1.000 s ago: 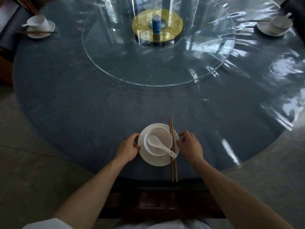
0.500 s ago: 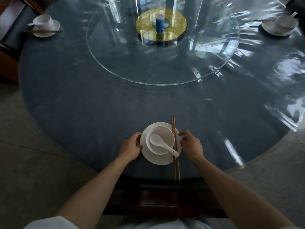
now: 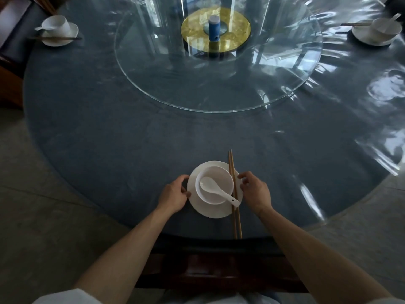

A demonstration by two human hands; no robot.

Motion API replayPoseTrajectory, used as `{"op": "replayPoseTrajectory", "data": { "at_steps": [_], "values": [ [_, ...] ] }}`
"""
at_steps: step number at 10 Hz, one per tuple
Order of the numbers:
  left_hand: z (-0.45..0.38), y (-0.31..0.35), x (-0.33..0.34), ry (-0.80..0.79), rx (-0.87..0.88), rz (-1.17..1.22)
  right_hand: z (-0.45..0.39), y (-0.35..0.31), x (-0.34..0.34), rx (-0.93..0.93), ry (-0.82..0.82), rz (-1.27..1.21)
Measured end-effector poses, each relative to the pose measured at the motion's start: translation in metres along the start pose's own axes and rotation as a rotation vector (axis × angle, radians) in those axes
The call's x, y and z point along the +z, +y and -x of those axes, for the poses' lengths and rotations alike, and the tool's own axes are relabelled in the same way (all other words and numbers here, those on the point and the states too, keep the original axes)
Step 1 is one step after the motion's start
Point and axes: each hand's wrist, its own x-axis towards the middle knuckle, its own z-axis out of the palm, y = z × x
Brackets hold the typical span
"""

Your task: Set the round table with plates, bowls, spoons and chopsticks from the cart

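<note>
Table (image 3: 109, 137): your setting sits near its close edge.
Plate (image 3: 211, 210): between your hands; stiff, breakable, slick, so hold opposite rims.
Left hand (image 3: 174, 195): fingers curled on the rim.
Right hand (image 3: 255, 190): fingers loose, apart, just beside the chopsticks (image 3: 235, 207).

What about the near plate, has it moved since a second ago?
No. The plate keeps the same gap to the table's near edge.
</note>
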Motion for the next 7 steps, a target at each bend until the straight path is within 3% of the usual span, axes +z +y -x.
{"op": "replayPoseTrajectory", "data": {
  "at_steps": [5, 7],
  "values": [
    [0.004, 0.006, -0.032, -0.043, 0.072, -0.061, 0.009, -0.011, -0.032, -0.039, 0.036, 0.016],
    [0.025, 0.054, -0.120, 0.267, 0.315, 0.149, 0.027, -0.063, -0.125, -0.238, 0.318, -0.316]
  ]
}}
